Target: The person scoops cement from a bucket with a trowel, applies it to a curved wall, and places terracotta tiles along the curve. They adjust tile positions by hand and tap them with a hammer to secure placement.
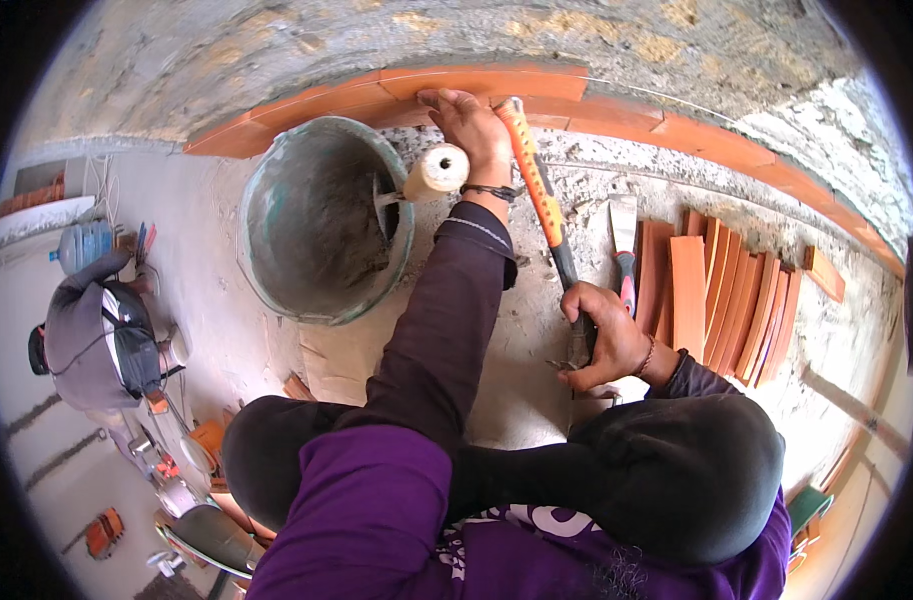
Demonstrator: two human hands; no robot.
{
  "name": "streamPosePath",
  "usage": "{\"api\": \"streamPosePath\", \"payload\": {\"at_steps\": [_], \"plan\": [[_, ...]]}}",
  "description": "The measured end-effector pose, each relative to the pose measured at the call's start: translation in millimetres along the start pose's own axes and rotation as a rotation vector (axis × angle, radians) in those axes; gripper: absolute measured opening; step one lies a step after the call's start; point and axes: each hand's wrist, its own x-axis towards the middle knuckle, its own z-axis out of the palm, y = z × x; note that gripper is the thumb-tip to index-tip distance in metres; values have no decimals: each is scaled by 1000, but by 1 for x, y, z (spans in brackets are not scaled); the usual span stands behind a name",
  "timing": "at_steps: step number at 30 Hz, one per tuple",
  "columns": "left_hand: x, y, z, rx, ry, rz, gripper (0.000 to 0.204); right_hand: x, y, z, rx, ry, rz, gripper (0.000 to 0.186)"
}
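1. We reach our left hand [472, 125] far forward, arm almost straight in its dark purple sleeve, and lay the palm down on the row of orange tiles [497, 85] set along the base of the rough wall [377, 40]. The fingers lie flat and close together, pressing on a tile rather than gripping it.
2. Our right hand [602, 345] stays low and near the knee, wrist bent, fingers wrapped tight around the dark end of a hammer handle.
3. The hammer [542, 195], with its orange and black handle, runs diagonally up from that fist; its far end sits at the tile row, just beside the left hand. We cannot tell whether the head touches the tile.
4. A green bucket [322, 220] holding grey mortar stands to the left of the outstretched arm, with a pale wooden trowel handle [435, 172] sticking out over its rim, just beside the left wrist.
5. A scraper [625, 245] with a red handle lies on the gritty floor right of the hammer.
6. Further right, a stack of loose orange tiles [727, 295] lies fanned out.
7. Our dark-clothed knees [677, 470] fill the lower view.
8. Another person [102, 340] crouches at the far left, well apart from us.
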Motion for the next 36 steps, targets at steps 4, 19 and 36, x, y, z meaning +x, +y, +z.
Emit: {"api": "streamPosePath", "payload": {"at_steps": [4, 19, 36], "plan": [[10, 6, -4, -40, 115, 34, 67, 7, -2, -4, -22, 48, 41, 58], [16, -12, -31, 223, 111, 281, 70, 8, -4, -3, -65, -95, -52, 60], [11, -11, -34, 374, 25, 152, 68, 28, -8, -12, -104, -81, 8, 59]]}}
